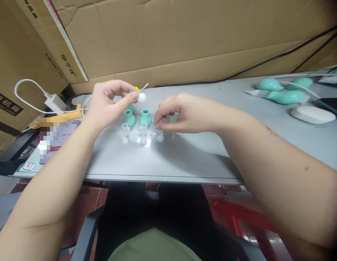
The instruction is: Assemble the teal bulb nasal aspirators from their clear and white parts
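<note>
My left hand [112, 99] is raised over the desk, thumb and forefinger pinched on a small white rounded piece [142, 97]. A thin pale stick [144, 87] and a bit of yellow show just behind it. Below stand two mint-green bottle-shaped pieces [145, 117] with open necks. Clear little cups [125, 128] sit in front of them, with white caps [143, 140] nearer me. My right hand [175, 114] is low beside these, its fingers closed together; whatever they grip is hidden. Another green piece [169, 117] shows partly behind those fingers.
Several green rounded pieces [288, 96], some in clear wrap, lie at the right by a white oval case [313, 114]. A phone [61, 139], yellow power strip [75, 113] and white charger [55, 103] are at the left. Cardboard [184, 40] stands behind the desk.
</note>
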A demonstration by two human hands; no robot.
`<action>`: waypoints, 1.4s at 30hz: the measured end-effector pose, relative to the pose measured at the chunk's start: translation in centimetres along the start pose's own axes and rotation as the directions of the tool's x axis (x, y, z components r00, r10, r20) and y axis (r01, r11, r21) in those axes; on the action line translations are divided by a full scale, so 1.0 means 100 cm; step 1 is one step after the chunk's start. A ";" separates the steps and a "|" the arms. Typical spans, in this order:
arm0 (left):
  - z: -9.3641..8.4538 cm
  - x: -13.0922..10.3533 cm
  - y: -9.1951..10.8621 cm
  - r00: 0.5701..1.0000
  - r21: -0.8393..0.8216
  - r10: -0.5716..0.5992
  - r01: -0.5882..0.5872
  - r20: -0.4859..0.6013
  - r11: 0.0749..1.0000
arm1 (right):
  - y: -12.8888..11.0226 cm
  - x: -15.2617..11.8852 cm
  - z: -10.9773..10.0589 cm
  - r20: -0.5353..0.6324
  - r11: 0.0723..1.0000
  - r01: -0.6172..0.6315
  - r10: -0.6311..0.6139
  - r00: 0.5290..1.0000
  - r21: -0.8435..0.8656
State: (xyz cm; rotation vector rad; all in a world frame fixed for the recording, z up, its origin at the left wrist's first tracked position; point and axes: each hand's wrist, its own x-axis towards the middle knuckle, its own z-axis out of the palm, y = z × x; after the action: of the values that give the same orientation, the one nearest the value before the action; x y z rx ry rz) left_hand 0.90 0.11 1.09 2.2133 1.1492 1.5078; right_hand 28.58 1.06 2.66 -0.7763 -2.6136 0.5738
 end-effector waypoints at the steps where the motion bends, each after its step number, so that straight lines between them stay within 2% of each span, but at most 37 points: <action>1: 0.001 0.001 -0.002 1.000 0.012 -0.018 0.018 -0.007 1.000 | 0.001 0.000 -0.002 0.005 1.000 -0.007 0.007 1.000 -0.007; 3: 0.001 0.000 -0.004 1.000 0.002 -0.007 0.006 0.020 1.000 | 0.004 -0.002 -0.008 0.050 0.998 -0.056 0.058 0.997 -0.038; 5: 0.000 -0.003 -0.002 0.992 -0.050 0.055 -0.050 0.111 0.998 | 0.007 -0.004 -0.015 0.145 0.984 -0.160 0.171 0.975 -0.084; 8: 0.001 -0.009 0.005 0.946 -0.110 0.123 -0.094 0.301 0.989 | 0.006 -0.005 -0.020 0.237 0.933 -0.321 0.352 0.905 -0.161; 11: 0.004 -0.013 0.011 0.914 -0.056 0.086 -0.069 0.396 0.996 | 0.002 -0.006 -0.018 0.263 0.904 -0.371 0.418 0.869 -0.211; 13: 0.004 -0.013 0.013 0.913 -0.029 0.062 -0.055 0.404 0.998 | -0.001 -0.007 -0.016 0.266 0.924 -0.322 0.370 0.890 -0.208; 15: 0.002 -0.011 0.012 0.923 -0.042 0.069 -0.057 0.378 0.997 | -0.003 -0.007 -0.015 0.225 0.956 -0.239 0.275 0.935 -0.172; 19: -0.005 -0.005 0.007 0.971 -0.055 0.092 -0.082 0.223 0.995 | -0.007 -0.005 -0.005 0.103 0.987 -0.125 0.135 0.985 -0.106; 22: -0.008 -0.002 0.002 0.989 0.011 0.089 -0.091 0.120 0.996 | -0.007 0.000 0.008 0.092 0.990 -0.012 0.026 0.995 -0.144; 27: -0.005 -0.001 0.001 0.990 0.071 0.064 -0.073 0.122 0.995 | -0.004 0.004 0.022 0.146 0.931 0.193 -0.154 0.977 -0.310; 32: -0.003 -0.002 0.006 0.989 0.085 0.041 -0.053 0.139 0.995 | -0.010 0.004 0.024 0.162 0.890 0.195 -0.139 0.977 -0.413; 38: -0.002 -0.001 0.001 0.985 0.031 0.108 -0.113 0.131 0.993 | -0.018 0.006 0.028 0.224 0.871 0.190 -0.095 0.970 -0.454; 40: -0.002 0.001 -0.004 0.985 0.006 0.130 -0.132 0.112 0.991 | -0.015 0.005 0.025 0.185 0.903 0.186 -0.122 0.975 -0.386; 42: -0.003 0.003 -0.010 0.985 -0.023 0.147 -0.146 0.087 0.989 | -0.008 0.003 0.019 0.062 0.955 0.157 -0.146 0.987 -0.253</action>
State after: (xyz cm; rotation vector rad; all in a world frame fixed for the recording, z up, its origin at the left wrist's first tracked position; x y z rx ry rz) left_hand 0.25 0.89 0.84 2.3736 0.9629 1.4503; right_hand 27.15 0.12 1.50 -0.6343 -2.7918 0.2115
